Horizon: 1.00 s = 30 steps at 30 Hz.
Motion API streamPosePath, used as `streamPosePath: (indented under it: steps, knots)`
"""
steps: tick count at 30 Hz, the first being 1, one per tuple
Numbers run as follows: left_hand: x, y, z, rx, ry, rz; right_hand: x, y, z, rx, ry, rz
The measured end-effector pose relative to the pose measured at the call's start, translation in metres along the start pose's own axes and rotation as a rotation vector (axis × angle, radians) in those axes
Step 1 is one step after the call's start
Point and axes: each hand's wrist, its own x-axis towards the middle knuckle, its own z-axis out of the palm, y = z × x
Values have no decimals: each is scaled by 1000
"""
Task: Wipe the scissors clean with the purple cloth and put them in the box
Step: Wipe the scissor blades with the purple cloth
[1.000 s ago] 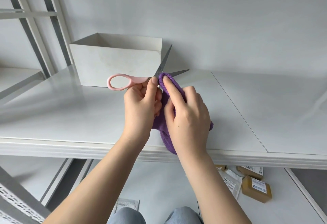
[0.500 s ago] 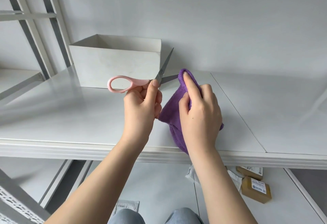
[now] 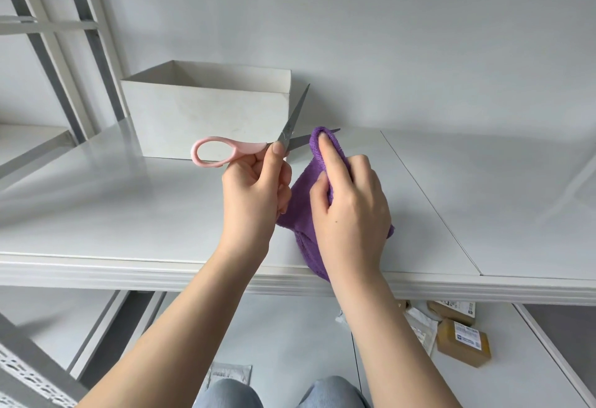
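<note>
My left hand [image 3: 254, 194] grips the scissors [image 3: 225, 151] near the pivot, above the white shelf [image 3: 129, 214]. Their pink loop handle points left and the two grey blades are spread apart. One blade points up across the box's right corner. The other runs right under the purple cloth [image 3: 309, 194], with only its tip showing. My right hand [image 3: 350, 214] holds the cloth, forefinger pressing its folded top onto that lower blade. The rest of the cloth hangs down past the shelf's front edge. The open white box [image 3: 206, 117] stands at the back, just behind the scissors.
A grey wall closes the back. Slanted grey and white frame bars [image 3: 74, 62] rise left of the box. Below the shelf lie brown labelled parcels [image 3: 464, 343] and flat mail bags on a lower surface. My knees show at the bottom edge.
My right hand slid the cloth out along the lower blade toward its tip and has come partway back. The left hand and scissors stayed nearly still.
</note>
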Motion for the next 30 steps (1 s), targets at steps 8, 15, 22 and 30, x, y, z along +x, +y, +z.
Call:
streamPosePath:
  steps: [8, 15, 22, 30]
  knots:
    - [0, 1, 1, 11, -3, 6, 3, 6, -1, -10, 25, 65]
    - [2, 1, 0, 16, -9, 6, 1, 6, -1, -28, 11, -1]
    - [1, -1, 0, 24, -4, -6, 3, 12, 2, -48, 32, 57]
    - [1, -1, 0, 3, 5, -16, 1, 5, 4, -28, 28, 68]
